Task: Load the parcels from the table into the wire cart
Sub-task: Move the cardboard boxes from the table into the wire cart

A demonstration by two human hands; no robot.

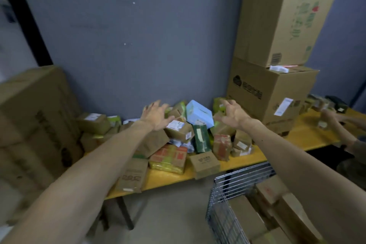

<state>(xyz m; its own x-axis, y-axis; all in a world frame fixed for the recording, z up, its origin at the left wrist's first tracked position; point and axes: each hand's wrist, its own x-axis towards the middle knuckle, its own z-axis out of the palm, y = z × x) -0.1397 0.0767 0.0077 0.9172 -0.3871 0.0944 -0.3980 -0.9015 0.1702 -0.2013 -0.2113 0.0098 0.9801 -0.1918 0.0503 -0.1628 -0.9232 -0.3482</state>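
Note:
A heap of small parcels lies on the yellow table (309,134) against the grey wall: brown boxes, a light blue box (199,114) on top, a dark green box (201,138) and a red-and-yellow pack (170,157). Both my arms reach out over the heap. My left hand (155,116) hovers with spread fingers left of the blue box, above a brown labelled box (179,128). My right hand (232,114) hovers with spread fingers to the right of the blue box. Neither hand holds anything. The wire cart (223,216) stands at lower right with brown boxes inside.
Large cardboard cartons are stacked at the table's right (271,93) and another large carton (33,121) stands at the left. Another person's hands (328,117) handle small parcels at the far right of the table. Grey floor lies below the table.

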